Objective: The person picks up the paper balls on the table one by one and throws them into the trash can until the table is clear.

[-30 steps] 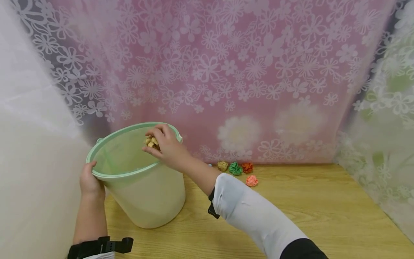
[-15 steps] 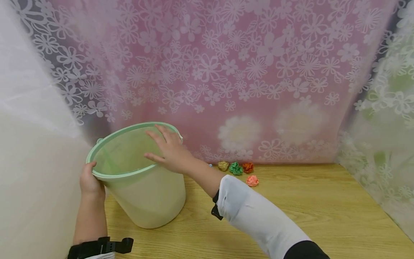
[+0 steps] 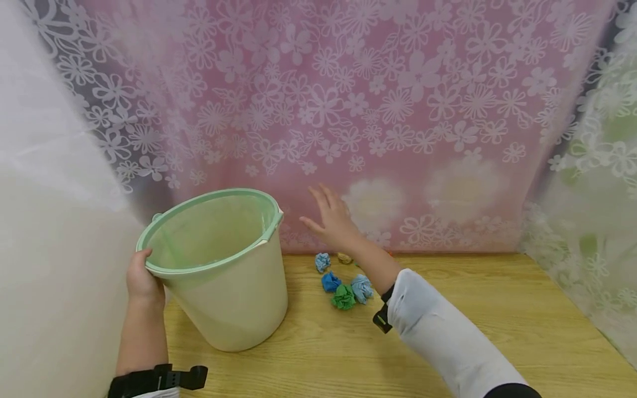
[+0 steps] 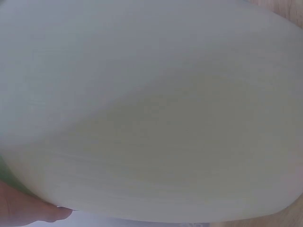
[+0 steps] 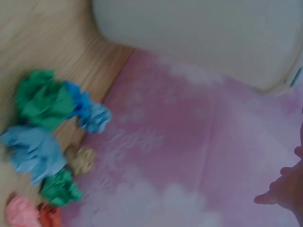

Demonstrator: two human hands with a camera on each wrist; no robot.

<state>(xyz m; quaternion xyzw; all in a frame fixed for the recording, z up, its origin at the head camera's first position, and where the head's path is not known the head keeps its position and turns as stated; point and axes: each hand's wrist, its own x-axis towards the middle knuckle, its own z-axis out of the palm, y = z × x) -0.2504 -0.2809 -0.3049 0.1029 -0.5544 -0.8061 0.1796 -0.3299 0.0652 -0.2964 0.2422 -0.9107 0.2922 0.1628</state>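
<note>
A cream bucket (image 3: pixel 234 298) with a green rim stands tilted on the wooden table at the left. My left hand (image 3: pixel 144 279) grips its rim on the near left side, thumb over the edge. In the left wrist view the bucket's wall (image 4: pixel 161 132) fills most of the picture. Fingers spread and holding nothing, my right hand (image 3: pixel 335 221) is in the air to the right of the bucket. Below it lie crumpled paper balls: a green one (image 3: pixel 343 297), a dark blue one (image 3: pixel 330 282) and two light blue ones, one of them (image 3: pixel 362 288) close to the forearm.
In the right wrist view, more paper balls lie by the curtain: a tan one (image 5: pixel 79 160), a second green one (image 5: pixel 61 187), a pink one (image 5: pixel 22 212) and a red one (image 5: pixel 50 215). A pink flowered curtain (image 3: pixel 398 138) hangs behind the wooden table (image 3: pixel 473 309).
The right hand held a crumpled tan paper ball over the bucket, let it go inside, and has moved right, away from the rim. The left hand has kept its hold on the bucket.
</note>
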